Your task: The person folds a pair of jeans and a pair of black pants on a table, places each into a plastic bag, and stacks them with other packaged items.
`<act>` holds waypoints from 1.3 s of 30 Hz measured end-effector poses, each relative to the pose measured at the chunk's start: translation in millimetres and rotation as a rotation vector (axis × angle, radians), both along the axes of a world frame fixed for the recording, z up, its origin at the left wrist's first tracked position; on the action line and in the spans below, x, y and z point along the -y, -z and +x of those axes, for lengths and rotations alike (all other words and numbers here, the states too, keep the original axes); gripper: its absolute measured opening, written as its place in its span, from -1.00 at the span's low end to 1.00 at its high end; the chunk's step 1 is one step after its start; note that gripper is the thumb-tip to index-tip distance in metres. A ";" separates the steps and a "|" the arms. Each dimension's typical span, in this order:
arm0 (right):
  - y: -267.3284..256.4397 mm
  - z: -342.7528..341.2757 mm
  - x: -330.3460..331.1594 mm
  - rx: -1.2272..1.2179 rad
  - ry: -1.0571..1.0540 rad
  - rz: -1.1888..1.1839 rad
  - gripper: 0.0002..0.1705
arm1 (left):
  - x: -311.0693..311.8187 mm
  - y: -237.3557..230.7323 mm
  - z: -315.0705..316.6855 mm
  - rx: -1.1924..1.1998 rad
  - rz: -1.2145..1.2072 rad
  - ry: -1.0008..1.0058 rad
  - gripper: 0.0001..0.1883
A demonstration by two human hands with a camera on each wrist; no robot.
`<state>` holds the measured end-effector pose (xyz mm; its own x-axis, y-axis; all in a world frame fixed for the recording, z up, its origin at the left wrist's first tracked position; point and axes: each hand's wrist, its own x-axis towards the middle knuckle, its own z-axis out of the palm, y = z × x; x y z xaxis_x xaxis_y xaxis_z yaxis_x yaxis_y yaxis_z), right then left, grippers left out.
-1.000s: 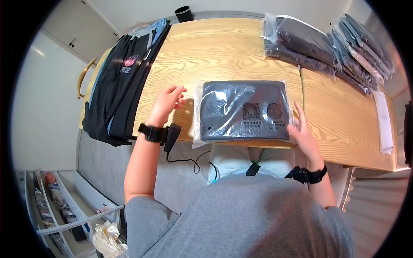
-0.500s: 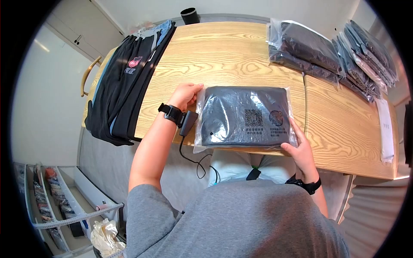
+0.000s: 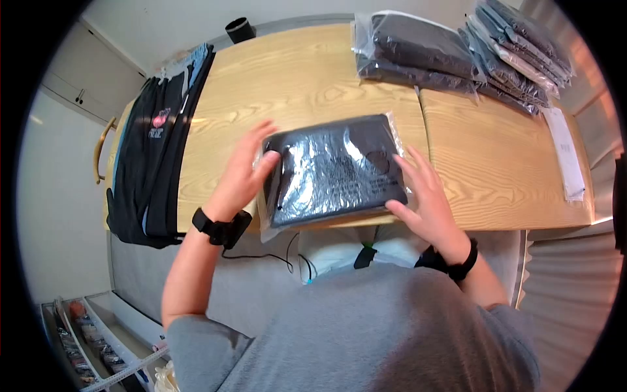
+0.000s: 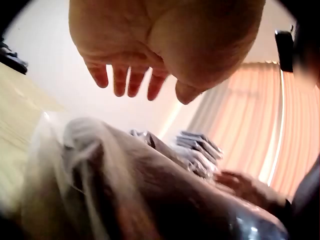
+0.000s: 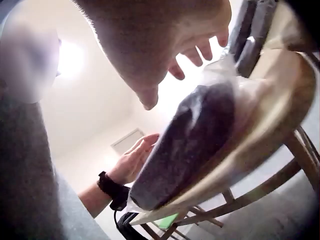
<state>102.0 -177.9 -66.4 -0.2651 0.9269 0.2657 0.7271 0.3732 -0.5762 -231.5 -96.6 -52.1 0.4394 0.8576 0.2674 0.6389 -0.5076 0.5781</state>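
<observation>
A dark folded garment in a clear plastic bag [image 3: 336, 173] lies slightly turned near the table's front edge in the head view. Black print, a square code and a round logo, shows dimly through the glare on its top. At the bag's left end is my left hand [image 3: 243, 171], fingers extended and thumb overlapping the bag's edge. My right hand [image 3: 428, 204] stands at the opposite end, fingers spread, its thumb by the near right corner. In the left wrist view, straight fingers [image 4: 134, 82] hang over the bag; the right wrist view shows the other hand's fingers likewise extended.
Black trousers [image 3: 147, 157] with a pink emblem lie stacked at the table's left. Several bagged garments [image 3: 424, 49] are piled at the back right, beside another bagged stack [image 3: 516, 52]. A white paper strip [image 3: 563, 153] lies along the right side. A cable [image 3: 261, 257] hangs below my left wrist.
The bagged garment has turned, its right end now farther back. My left hand, earlier pinching the bag's far left corner, has opened along the left end. The head view has swung right.
</observation>
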 end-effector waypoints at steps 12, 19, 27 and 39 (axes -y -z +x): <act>9.2 -54.9 -42.1 0.361 -0.247 0.178 -0.37 | 3.7 15.6 37.4 -0.608 0.122 0.348 -0.33; 7.1 -54.4 -50.1 0.309 -0.284 0.054 -0.36 | 0.8 16.4 38.7 -0.603 -0.005 0.352 -0.32; 5.6 -55.1 -53.2 0.276 -0.282 0.032 -0.38 | -1.4 21.8 40.0 -0.625 -0.051 0.358 -0.32; 16.1 -50.2 -50.0 0.283 -0.274 0.117 -0.37 | -4.5 22.2 36.4 -0.582 0.003 0.371 -0.32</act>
<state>51.8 -127.9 -82.5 -0.5759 0.7796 0.2459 0.7153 0.6262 -0.3101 -195.1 -92.1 -74.3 0.7767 0.6220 -0.0990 0.6283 -0.7540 0.1919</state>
